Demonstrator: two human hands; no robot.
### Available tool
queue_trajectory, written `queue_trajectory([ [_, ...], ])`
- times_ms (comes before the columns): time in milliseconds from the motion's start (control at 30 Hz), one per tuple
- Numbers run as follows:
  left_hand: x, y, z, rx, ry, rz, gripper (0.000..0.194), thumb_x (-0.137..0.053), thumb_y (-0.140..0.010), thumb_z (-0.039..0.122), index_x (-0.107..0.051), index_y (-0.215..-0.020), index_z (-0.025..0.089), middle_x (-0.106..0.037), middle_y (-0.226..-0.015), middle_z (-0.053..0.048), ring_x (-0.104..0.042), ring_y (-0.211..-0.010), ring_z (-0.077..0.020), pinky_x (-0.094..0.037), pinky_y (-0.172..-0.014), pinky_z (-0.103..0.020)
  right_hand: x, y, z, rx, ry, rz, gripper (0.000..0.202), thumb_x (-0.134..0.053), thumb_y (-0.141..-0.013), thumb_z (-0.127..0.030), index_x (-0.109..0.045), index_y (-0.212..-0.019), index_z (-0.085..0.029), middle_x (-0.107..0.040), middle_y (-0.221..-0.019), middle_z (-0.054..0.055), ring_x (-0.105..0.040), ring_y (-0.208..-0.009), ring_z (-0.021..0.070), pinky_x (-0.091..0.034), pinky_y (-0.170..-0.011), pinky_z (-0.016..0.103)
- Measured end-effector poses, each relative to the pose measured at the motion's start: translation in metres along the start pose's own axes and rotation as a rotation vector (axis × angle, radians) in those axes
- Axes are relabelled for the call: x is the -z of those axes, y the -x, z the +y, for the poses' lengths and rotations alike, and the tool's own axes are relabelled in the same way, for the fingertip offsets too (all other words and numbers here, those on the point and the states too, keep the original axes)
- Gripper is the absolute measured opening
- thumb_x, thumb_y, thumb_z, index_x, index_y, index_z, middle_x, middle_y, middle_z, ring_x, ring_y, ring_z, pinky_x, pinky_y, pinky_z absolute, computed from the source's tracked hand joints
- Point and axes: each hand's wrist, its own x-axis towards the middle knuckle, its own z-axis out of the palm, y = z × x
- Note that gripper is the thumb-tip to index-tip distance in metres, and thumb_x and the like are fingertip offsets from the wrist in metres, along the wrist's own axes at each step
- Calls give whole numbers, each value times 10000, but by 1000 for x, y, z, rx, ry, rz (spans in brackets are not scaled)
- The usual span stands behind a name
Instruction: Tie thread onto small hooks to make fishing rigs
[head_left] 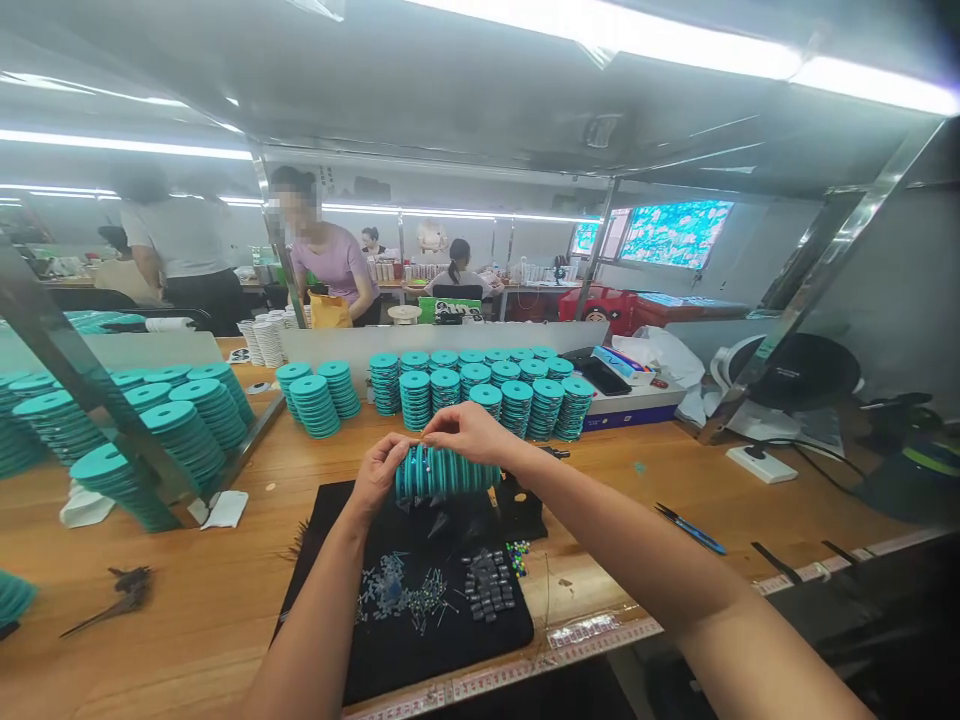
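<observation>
A row of teal spools lies on its side above the black mat. At the row's left end is my left hand, its thumb and forefinger pinched near the top edge of the spools. My right hand reaches over the row with fingertips pinched close to the left ones. Whatever is between the fingers is too small to make out. Lower on the mat lie clear small pieces, a heap of thin pins and a group of dark grey blocks. Coloured beads sit at the mat's right edge.
Stacks of teal spools stand behind my hands, and more stacks at left beyond a metal post. Blue snips and a white power strip lie at right. A measuring tape runs along the front edge. Other people work behind.
</observation>
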Motion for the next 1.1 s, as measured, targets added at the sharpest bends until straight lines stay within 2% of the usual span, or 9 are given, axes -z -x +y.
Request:
queue_trajectory([
  [167, 2, -1, -3, -24, -11, -18, 253, -586, -911, 383, -632, -859, 140, -633, -776, 10, -609, -675, -144, -512, -653, -311, -9, -19, 13, -28, -64, -85, 222, -666, -822, -349, -701, -813, -129, -673, -723, 9, -585, -676, 141, -432, -609, 226],
  [467, 0, 1, -2, -39, -8, -18, 262, -572, -919, 390, -620, -850, 141, -610, -742, 20, -590, -641, -134, -498, -623, -296, -10, -21, 19, -58, -110, -120, 256, -658, -820, -388, -680, -797, -134, -623, -702, -9, -523, -645, 128, -386, -577, 224],
  [833, 2, -2, -4, -86, -46, -7, 250, -581, -916, 375, -625, -849, 138, -625, -791, 7, -608, -693, -147, -514, -653, -311, -15, -25, 17, -71, -117, -160, 241, -690, -774, -385, -687, -762, -144, -606, -685, -14, -504, -652, 133, -362, -584, 233],
  [1100, 0, -1, -5, -72, -23, -18, 264, -560, -929, 384, -618, -855, 138, -602, -735, 23, -579, -610, -121, -498, -584, -277, -12, -24, 23, -79, -194, -167, 363, -680, -772, -506, -683, -792, -143, -600, -699, -16, -493, -646, 124, -360, -580, 233],
])
